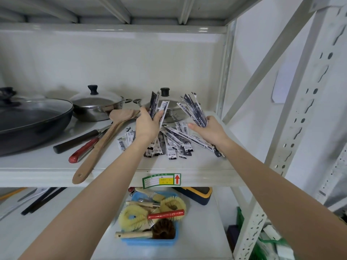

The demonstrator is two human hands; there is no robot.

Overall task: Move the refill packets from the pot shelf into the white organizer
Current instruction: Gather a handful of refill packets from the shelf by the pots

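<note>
Nearest, both bare forearms reach up over the front lip of the pot shelf (187, 166), where a green and yellow label (161, 180) is stuck just below the left wrist. Under that lip, on the lower shelf, a blue tray (150, 241) holds round bristle brushes and a red-handled tool.

Further in, a loose heap of refill packets (169, 145) lies flat on the shelf between and beneath the two hands. The left hand (147, 123) has its fingers and thumb curled round a small bunch of packets (156, 107) that stands upright above the heap. The right hand (210, 128) clutches a bigger fan of packets (194, 111), splayed up and to the left from its fist, with one long strip trailing down past the wrist.

To the left of the left hand lie a wooden spatula (105, 139), a red-handled utensil (84, 150) and a dark-handled one (77, 141).

Behind the gripped bunches sits a steel lidded pot (169, 109); a second lidded pot (97, 106) and a big dark pan (32, 121) stand further left. The white organizer is not in sight.
</note>
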